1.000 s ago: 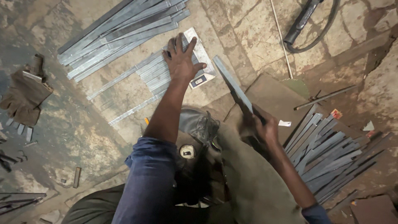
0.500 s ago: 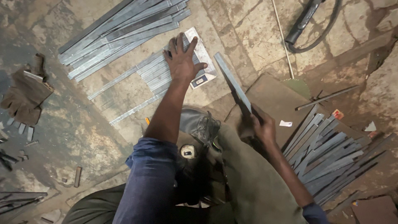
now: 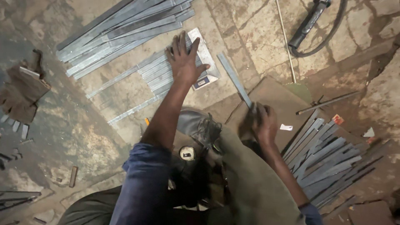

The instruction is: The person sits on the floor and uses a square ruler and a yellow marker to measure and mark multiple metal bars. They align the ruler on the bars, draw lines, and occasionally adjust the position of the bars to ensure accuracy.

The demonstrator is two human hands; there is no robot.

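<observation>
Two hands busy: left hand (image 3: 184, 62) stays flat, fingers spread on the far strip stack (image 3: 160, 75), right hand (image 3: 262, 125) grips one metal strip (image 3: 235, 80), now tilted lower toward that stack.

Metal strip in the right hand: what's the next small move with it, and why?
Probably swing the metal strip left and lay it beside the short row of strips. The right hand grips only its near end, its far end points up over the floor, and the left hand lies flat on that row, as if steadying it.
</observation>
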